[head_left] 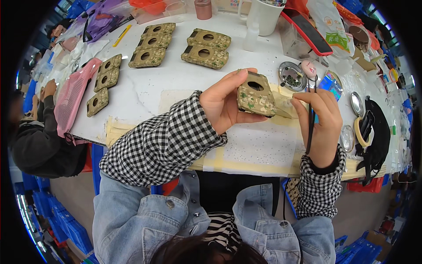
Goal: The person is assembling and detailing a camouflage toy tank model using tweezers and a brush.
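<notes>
The left hand (pixel 224 103) is gripping one camouflage-patterned pad with a round hole (pixel 256 94), fingers wrapping over its top edge and thumb pressing underneath, and is holding it tilted above the near part of the white table (pixel 176 83). The right hand (pixel 323 121) is closing its fingers around a thin dark tool (pixel 311 119), whose upper end is reaching toward a small round metal dish (pixel 292 75); its fingertips are lying just beside the held pad's right edge. Nine more pads of the same kind are resting on the table: three in a stack-like row (pixel 154 44) at the far middle, two (pixel 205 48) to their right, and four more (pixel 104 79) running down the left side beside a pink mesh tray (pixel 74 97). One white mug (pixel 263 15) is standing at the far edge.
</notes>
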The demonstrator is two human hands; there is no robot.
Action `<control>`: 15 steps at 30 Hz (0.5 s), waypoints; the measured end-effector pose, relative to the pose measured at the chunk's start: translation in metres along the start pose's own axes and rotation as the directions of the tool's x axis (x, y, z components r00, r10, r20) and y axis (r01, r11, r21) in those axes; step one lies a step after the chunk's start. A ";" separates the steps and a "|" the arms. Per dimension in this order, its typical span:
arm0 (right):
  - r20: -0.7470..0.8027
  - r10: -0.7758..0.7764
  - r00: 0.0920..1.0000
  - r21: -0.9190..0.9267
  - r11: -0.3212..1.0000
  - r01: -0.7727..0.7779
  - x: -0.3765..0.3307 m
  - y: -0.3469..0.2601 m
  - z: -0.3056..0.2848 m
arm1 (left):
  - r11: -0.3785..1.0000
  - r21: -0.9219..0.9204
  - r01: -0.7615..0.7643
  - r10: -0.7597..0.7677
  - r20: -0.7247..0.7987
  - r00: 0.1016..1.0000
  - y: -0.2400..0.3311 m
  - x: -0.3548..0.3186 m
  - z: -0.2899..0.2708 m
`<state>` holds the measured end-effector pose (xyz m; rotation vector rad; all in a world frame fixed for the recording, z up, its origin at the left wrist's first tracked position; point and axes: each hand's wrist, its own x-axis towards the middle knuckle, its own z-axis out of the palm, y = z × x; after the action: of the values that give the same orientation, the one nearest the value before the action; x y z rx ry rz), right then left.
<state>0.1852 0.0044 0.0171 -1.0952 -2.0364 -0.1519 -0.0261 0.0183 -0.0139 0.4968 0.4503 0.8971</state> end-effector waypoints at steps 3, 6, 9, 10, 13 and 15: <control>-0.116 0.062 0.991 0.108 0.993 -0.050 0.003 -0.010 -0.012 | 1.000 0.013 -0.003 0.003 -0.005 1.000 0.001 -0.002 0.001; -0.191 0.172 0.966 0.348 0.932 -0.097 -0.001 -0.024 -0.022 | 1.000 0.028 0.008 -0.008 0.001 1.000 0.000 -0.002 0.002; -0.076 0.218 0.973 0.565 0.814 -0.138 0.000 -0.023 -0.011 | 0.998 0.062 0.019 -0.019 -0.010 1.000 0.001 -0.002 0.006; -0.015 0.263 0.965 0.647 0.738 -0.191 -0.001 -0.024 -0.008 | 0.997 0.075 0.022 -0.021 -0.012 1.000 0.001 -0.002 0.008; 0.065 0.309 0.949 0.739 0.624 -0.254 -0.001 -0.026 0.003 | 0.995 0.101 0.028 -0.025 -0.028 0.999 0.002 -0.004 0.012; 0.096 0.326 0.941 0.765 0.581 -0.279 0.000 -0.029 0.005 | 0.994 0.108 0.035 -0.031 -0.036 0.999 0.002 -0.006 0.013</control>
<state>0.1602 -0.0109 0.0211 -0.8206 -1.5395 0.8096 -0.0232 0.0116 -0.0009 0.5729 0.5392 0.8536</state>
